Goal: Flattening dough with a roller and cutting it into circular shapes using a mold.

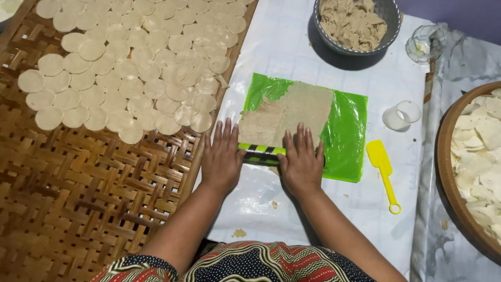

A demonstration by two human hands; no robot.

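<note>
Main risk, as a judgement: uneven push from the two palms could have skewed the rolling pin (262, 153), leaving the dough sheet (287, 121) thicker on one side, or torn where it was already thin and ragged at the far left corner. The green plastic sheet (344, 130) lay loose on the white table cover (282, 47), so it could also have slid or bunched under the pin and creased the dough. Landmark: the green plastic sheet. The pin, green with dark stripes, lay across its near edge, with the flattened dough just beyond it covering the sheet's left and middle. The left hand (222, 156) was flat and open, fingers spread, palm pressing on the pin's left end; nothing gripped. The right hand (301, 162) was the same: flat, fingers extended, pressing on the pin right of centre, covering that stretch of it. Only the striped middle of the pin showed, between the hands. Beyond the sheet stood a metal bowl (389, 26) of raw dough; to its right lay a yellow spatula (383, 169) and a small round cutter (402, 115). To its left, a woven bamboo tray (78, 183) held rows of cut dough rounds (135, 57). A basket (446, 172) of pale pieces sat far right.
</note>
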